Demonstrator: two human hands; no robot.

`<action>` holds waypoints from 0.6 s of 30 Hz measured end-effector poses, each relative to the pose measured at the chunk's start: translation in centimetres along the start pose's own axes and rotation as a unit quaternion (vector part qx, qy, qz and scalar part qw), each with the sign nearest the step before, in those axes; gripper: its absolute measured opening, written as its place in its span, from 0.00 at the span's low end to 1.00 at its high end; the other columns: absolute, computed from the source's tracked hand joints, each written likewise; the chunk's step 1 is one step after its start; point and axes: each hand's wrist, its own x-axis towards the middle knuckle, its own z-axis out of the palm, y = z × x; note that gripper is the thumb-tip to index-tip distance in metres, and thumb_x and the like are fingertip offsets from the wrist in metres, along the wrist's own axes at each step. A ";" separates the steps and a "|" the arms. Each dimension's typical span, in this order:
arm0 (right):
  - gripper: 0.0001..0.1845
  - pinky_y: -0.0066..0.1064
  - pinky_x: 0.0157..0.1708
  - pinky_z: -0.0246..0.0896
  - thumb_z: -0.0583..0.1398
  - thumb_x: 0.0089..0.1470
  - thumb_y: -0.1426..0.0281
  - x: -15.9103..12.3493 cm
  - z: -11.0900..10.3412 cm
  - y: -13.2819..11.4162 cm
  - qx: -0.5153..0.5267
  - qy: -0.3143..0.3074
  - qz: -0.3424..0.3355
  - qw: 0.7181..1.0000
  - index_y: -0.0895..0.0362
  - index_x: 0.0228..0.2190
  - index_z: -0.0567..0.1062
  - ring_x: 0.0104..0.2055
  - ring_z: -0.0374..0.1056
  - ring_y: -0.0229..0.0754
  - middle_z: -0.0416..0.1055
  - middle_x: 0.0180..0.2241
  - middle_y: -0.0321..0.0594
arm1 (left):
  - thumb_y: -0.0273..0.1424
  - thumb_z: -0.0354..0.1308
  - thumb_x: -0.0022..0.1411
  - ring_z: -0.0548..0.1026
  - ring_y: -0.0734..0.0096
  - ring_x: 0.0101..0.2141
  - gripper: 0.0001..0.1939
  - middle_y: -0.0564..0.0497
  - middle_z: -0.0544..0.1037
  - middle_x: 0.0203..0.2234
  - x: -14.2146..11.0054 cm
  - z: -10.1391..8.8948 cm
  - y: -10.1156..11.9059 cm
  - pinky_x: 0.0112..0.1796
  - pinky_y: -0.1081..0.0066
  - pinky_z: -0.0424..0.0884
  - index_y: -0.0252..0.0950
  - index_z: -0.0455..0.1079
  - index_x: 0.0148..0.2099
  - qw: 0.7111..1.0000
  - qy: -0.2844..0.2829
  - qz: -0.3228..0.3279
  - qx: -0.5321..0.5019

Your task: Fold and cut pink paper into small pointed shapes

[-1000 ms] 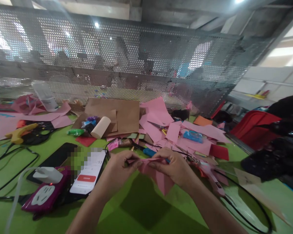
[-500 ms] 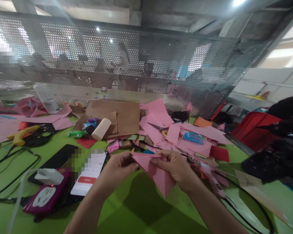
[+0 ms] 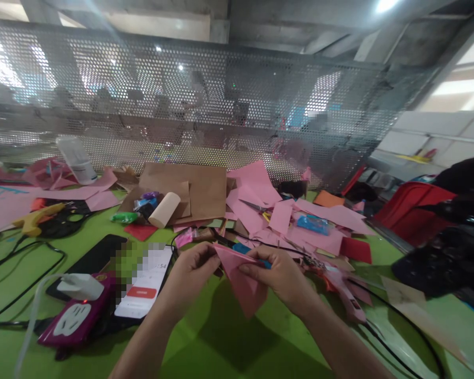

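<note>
A folded piece of pink paper (image 3: 243, 281) hangs point-down between my hands, above the green tabletop (image 3: 205, 347). My left hand (image 3: 195, 271) pinches its upper left corner between thumb and fingers. On the other side, my right hand (image 3: 278, 273) grips the upper right part, thumb across the front face and fingers behind. The fingers behind the paper are partly hidden. Just beyond my hands lie pink paper scraps (image 3: 255, 210) and a small pink packet (image 3: 185, 238).
A phone (image 3: 144, 289) and a purple power strip (image 3: 79, 316) with a white plug lie at left. A yellow glue gun (image 3: 39, 218) rests farther back; a pink glue gun (image 3: 345, 295) with its cable is at right. Brown cardboard (image 3: 207, 189) leans near a perforated metal screen (image 3: 221, 105).
The pink paper has turned and looks narrower, its lower point shifted left. My right hand has moved slightly left, nearer my left hand. Both hands keep their hold.
</note>
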 end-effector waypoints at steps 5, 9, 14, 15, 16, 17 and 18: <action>0.13 0.33 0.35 0.64 0.68 0.48 0.60 -0.2 0.6 -0.2 -0.005 0.015 -0.035 0.999 0.55 0.33 0.79 0.36 0.71 0.45 0.75 0.31 0.38 | 0.33 0.55 0.61 0.73 0.70 0.29 0.07 0.52 0.76 0.27 0.0 0.0 -0.6 0.32 0.71 0.69 0.35 0.72 0.35 0.999 0.014 0.005 0.029; 0.14 0.34 0.44 0.64 0.67 0.50 0.66 -0.4 0.8 -0.4 0.011 0.074 -0.103 0.992 0.51 0.41 0.75 0.44 0.70 0.45 0.74 0.40 0.39 | 0.31 0.54 0.61 0.73 0.69 0.29 0.07 0.51 0.76 0.27 0.2 0.0 -1.2 0.31 0.71 0.68 0.35 0.71 0.35 0.996 0.028 0.020 0.087; 0.03 0.32 0.41 0.63 0.62 0.55 0.72 -0.7 1.2 -0.5 -0.020 0.078 -0.175 0.981 0.52 0.33 0.75 0.40 0.69 0.43 0.72 0.35 0.38 | 0.29 0.52 0.60 0.72 0.69 0.27 0.07 0.53 0.74 0.24 0.1 0.4 -1.0 0.29 0.72 0.66 0.35 0.69 0.31 0.993 0.013 0.022 0.117; 0.04 0.32 0.41 0.62 0.61 0.56 0.74 -0.8 1.3 -0.5 -0.023 0.080 -0.177 0.981 0.52 0.32 0.74 0.40 0.68 0.42 0.72 0.35 0.38 | 0.29 0.52 0.60 0.72 0.69 0.27 0.07 0.53 0.74 0.24 0.0 0.5 -0.9 0.30 0.71 0.66 0.35 0.69 0.31 0.993 0.010 0.020 0.120; 0.04 0.32 0.41 0.62 0.61 0.55 0.75 -0.8 1.4 -0.5 -0.024 0.081 -0.176 0.981 0.53 0.32 0.74 0.39 0.68 0.42 0.72 0.34 0.38 | 0.30 0.52 0.60 0.72 0.68 0.28 0.07 0.52 0.74 0.24 0.0 0.6 -0.9 0.30 0.71 0.66 0.35 0.69 0.31 0.992 0.008 0.017 0.122; 0.05 0.32 0.40 0.62 0.61 0.55 0.75 -0.8 1.5 -0.5 -0.023 0.081 -0.171 0.982 0.53 0.32 0.74 0.39 0.69 0.42 0.72 0.34 0.38 | 0.30 0.52 0.60 0.72 0.68 0.29 0.07 0.52 0.74 0.25 -0.1 0.7 -0.8 0.31 0.71 0.66 0.35 0.69 0.31 0.992 0.006 0.017 0.125; 0.05 0.32 0.39 0.63 0.61 0.54 0.75 -0.8 1.6 -0.5 -0.022 0.082 -0.166 0.983 0.53 0.31 0.74 0.38 0.69 0.42 0.72 0.34 0.37 | 0.30 0.52 0.60 0.72 0.68 0.29 0.07 0.52 0.74 0.26 -0.1 0.8 -0.8 0.31 0.71 0.66 0.35 0.70 0.32 0.992 0.005 0.019 0.128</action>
